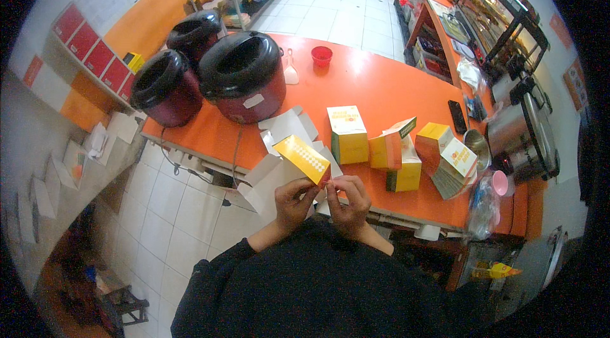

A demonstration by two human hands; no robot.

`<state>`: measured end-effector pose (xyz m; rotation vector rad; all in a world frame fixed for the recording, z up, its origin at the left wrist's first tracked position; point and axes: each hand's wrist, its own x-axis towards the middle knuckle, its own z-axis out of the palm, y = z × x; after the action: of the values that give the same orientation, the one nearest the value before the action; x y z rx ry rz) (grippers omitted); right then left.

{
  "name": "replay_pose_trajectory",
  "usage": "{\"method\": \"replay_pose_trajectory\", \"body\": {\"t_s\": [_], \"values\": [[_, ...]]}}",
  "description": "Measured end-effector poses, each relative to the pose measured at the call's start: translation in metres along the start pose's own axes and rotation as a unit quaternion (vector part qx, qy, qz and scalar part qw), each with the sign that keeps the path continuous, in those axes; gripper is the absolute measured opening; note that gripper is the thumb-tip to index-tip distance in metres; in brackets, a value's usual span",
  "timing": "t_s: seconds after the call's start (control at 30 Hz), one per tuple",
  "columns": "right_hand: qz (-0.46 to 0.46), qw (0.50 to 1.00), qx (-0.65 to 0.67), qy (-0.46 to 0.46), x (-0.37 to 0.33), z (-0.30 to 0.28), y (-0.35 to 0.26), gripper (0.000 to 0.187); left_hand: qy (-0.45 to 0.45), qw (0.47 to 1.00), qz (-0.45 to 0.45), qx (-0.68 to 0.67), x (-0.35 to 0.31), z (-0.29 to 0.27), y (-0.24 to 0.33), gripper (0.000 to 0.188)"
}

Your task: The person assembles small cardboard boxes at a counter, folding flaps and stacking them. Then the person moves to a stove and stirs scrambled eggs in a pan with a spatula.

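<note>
A partly unfolded cardboard food box (301,155) lies in front of me at the near edge of the orange table. One yellow panel with white dots stands out, and its white inner flaps spread out around it. My left hand (293,204) is closed on the near corner of this box, thumb toward the middle. Close beside it, my right hand (349,204) pinches the same near edge with thumb and fingertips. Just to the right stands a folded white-and-yellow box (351,146). Beyond it are an orange-and-yellow box (386,151) and another yellow-and-orange box (433,137).
Large rice cookers (244,77) with black lids stand at the left, their cords hanging off the orange table (368,77). A red cup (322,56) and a pale rice paddle (291,71) lie beyond. At the right are a black phone (457,117), a metal bowl (476,146) and a pink cup (499,183).
</note>
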<state>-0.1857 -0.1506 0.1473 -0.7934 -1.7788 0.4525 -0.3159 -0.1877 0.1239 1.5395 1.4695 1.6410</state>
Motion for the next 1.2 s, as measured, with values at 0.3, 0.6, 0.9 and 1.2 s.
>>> {"method": "replay_pose_trajectory", "body": {"t_s": [0.3, 0.6, 0.9, 1.2], "values": [[-0.017, 0.977, -0.124, -0.175, 0.000, -0.001, -0.013, 0.047, 0.053, 0.996, 0.061, -0.027, 0.000, 0.004, -0.017, 0.018], [-0.049, 0.999, 0.001, -0.024, -0.035, 0.023, 0.068, 0.052, -0.153, 0.984, 0.078, 0.037, 0.017, 0.003, 0.023, 0.054], [0.243, 0.966, 0.075, -0.049, -0.005, 0.000, 0.036, 0.020, -0.177, 0.967, 0.033, 0.178, 0.032, 0.026, -0.014, 0.048], [0.283, 0.953, 0.063, -0.088, -0.022, -0.002, 0.047, 0.015, -0.258, 0.964, -0.005, 0.058, 0.025, 0.016, -0.022, 0.017]]}}
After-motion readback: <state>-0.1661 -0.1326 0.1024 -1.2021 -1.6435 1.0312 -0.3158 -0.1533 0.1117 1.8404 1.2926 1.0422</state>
